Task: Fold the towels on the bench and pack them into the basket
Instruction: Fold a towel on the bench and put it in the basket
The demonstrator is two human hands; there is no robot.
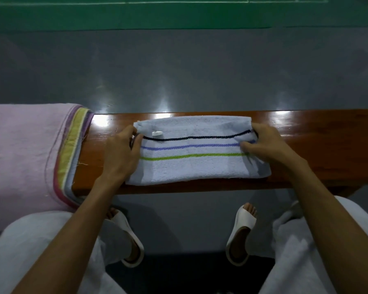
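White slippers (240, 232) are down low, on two feet. Left hand (121, 149) pinches the left end of a folded blue towel (196, 166). Right hand (266, 145) pinches its right end. It lies flat on the counter (317, 145). Pink towel (23, 155) hangs over the counter's left end. Green floor (179, 15) is far off.

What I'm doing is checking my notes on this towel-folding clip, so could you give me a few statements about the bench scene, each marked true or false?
1. The left hand and right hand each pinch one short end of the striped towel. True.
2. The striped towel hangs off the wooden bench. False: it lies flat on it.
3. A pink towel lies to the left of the striped one. True.
4. Its three stripes are all red. False: they are dark, blue and green.
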